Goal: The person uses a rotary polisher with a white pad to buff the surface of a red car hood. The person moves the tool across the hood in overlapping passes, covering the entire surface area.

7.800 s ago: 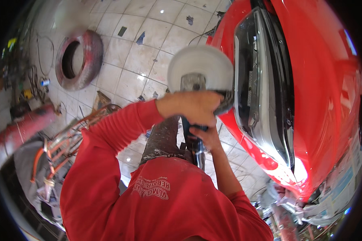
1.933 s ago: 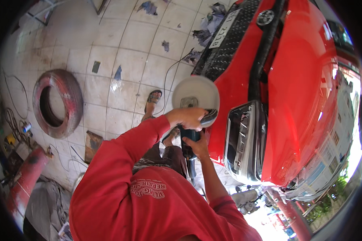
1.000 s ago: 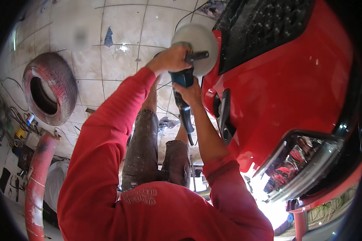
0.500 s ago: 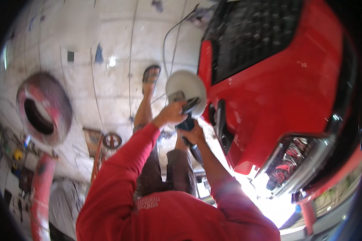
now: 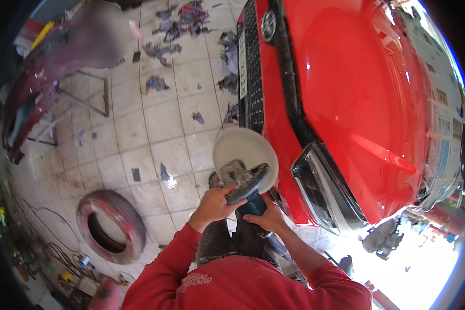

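Note:
I hold a polisher (image 5: 252, 205) in front of my body, its teal body between my hands and its round white pad (image 5: 243, 147) on the far side. My left hand (image 5: 215, 206) is closed on the black front handle (image 5: 249, 185). Around the teal body, my right hand (image 5: 267, 218) is wrapped with its thumb on top. To the right of the pad stands a red car (image 5: 346, 88), its front bumper and headlight (image 5: 323, 188) nearest. Pad and bumper overlap in view at the right edge; I cannot tell whether they touch.
A dusty tire (image 5: 132, 227) lies on the tiled floor at left. Scraps of torn paper or cloth (image 5: 157, 83) are scattered farther off. A dark red bumper (image 5: 46, 85) rests on a metal stand (image 5: 90, 109) at far left, beside a blurred patch. Cables (image 5: 62, 258) lie at lower left.
My view has swung toward the car's front, so grille, hood and more floor now show. Both hands keep hold of the polisher, which sits lower in the picture.

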A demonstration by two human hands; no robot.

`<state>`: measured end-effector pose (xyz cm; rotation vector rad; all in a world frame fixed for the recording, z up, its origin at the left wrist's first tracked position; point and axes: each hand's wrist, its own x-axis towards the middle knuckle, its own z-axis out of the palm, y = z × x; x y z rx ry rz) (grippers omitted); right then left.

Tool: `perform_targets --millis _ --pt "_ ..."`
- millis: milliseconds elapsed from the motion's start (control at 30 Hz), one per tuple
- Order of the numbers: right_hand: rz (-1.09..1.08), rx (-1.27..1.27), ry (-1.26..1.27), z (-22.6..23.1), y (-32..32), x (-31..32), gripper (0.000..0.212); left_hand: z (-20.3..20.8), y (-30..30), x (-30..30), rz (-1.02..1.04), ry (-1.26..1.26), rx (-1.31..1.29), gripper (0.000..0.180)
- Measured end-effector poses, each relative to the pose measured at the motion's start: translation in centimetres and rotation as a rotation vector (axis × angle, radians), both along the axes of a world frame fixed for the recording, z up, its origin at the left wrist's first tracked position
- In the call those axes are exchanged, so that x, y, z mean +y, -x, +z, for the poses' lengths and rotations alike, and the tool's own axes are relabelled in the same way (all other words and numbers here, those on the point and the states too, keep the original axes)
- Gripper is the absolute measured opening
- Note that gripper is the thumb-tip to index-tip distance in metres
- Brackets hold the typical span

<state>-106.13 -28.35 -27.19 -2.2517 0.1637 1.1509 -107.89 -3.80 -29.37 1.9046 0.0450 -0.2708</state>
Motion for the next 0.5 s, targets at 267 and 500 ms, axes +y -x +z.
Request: perform_targets --millis 267,500 --pt "-0.113 -0.320 -0.089 0.4 -1.9 -0.2 0.108 5.1 -7.7 0.6 -0.232 -0.071 -0.165 0.039" --pt "-0.276 -0.211 -0.224 1.2 -11.1 7.7 0.098 8.5 -18.7 7.3 -0.404 -0.193 -0.025 0.039"
